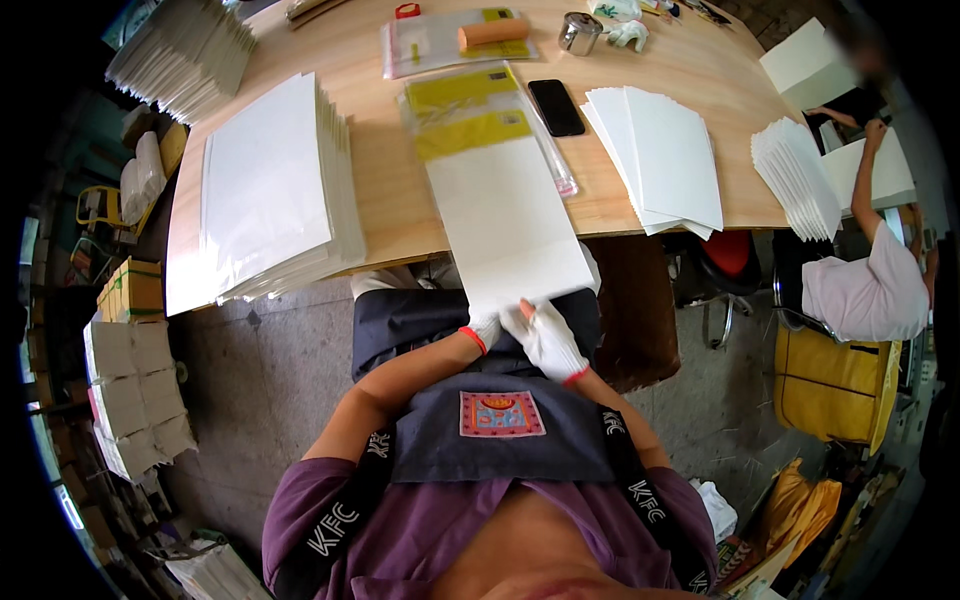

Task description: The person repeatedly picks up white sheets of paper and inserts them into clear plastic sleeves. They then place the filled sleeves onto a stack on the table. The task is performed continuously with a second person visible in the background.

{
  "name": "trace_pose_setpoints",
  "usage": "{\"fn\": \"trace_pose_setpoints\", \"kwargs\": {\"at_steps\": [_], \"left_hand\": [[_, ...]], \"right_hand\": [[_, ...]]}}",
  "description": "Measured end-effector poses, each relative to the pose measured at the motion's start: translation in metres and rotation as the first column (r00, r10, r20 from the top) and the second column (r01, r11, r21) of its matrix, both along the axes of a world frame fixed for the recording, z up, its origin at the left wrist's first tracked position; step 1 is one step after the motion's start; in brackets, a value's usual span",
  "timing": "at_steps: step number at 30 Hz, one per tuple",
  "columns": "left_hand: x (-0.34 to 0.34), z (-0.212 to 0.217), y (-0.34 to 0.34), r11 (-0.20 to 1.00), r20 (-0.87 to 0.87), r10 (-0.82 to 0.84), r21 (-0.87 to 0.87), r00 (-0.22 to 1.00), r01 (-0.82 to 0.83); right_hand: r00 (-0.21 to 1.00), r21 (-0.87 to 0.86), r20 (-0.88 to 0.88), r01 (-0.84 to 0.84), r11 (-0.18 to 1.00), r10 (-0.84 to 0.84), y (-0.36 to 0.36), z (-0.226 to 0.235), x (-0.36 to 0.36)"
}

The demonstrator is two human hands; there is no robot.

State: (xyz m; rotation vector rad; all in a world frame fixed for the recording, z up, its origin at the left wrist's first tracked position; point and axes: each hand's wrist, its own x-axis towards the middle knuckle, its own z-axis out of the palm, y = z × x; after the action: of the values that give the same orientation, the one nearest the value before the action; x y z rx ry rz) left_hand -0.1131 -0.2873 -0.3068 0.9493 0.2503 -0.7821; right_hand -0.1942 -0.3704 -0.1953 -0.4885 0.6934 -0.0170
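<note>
A long white sheet (505,215) lies on the wooden table (390,190) and hangs over its near edge toward my lap. Both my hands wear white gloves. My left hand (484,328) and my right hand (546,338) pinch the sheet's near end, side by side, just below the table edge. The far end of the sheet lies on a clear plastic bag with a yellow header card (470,112). A thick stack of white sheets (270,185) sits to the left of it, a fanned stack of white sheets (660,155) to the right.
A black phone (556,106) lies by the bag. At the far edge lie another clear bag (455,40) with a wooden roller and a small metal tin (579,32). A seated person (868,280) at right handles more white sheets (795,180). Boxes and paper piles (130,400) line the floor at left.
</note>
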Motion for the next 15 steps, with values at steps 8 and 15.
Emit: {"fn": "trace_pose_setpoints", "kwargs": {"at_steps": [8,15], "left_hand": [[0.033,0.053,0.033,0.982,-0.141,-0.19,-0.049,0.972,0.185],[0.061,0.067,0.099,0.946,0.151,-0.15,0.308,0.977,0.098]], "right_hand": [[0.935,-0.263,0.131,-0.286,0.921,0.328,-0.012,0.004,0.04],[0.778,-0.961,-0.264,-0.162,-0.223,0.571,-0.002,0.016,0.071]]}}
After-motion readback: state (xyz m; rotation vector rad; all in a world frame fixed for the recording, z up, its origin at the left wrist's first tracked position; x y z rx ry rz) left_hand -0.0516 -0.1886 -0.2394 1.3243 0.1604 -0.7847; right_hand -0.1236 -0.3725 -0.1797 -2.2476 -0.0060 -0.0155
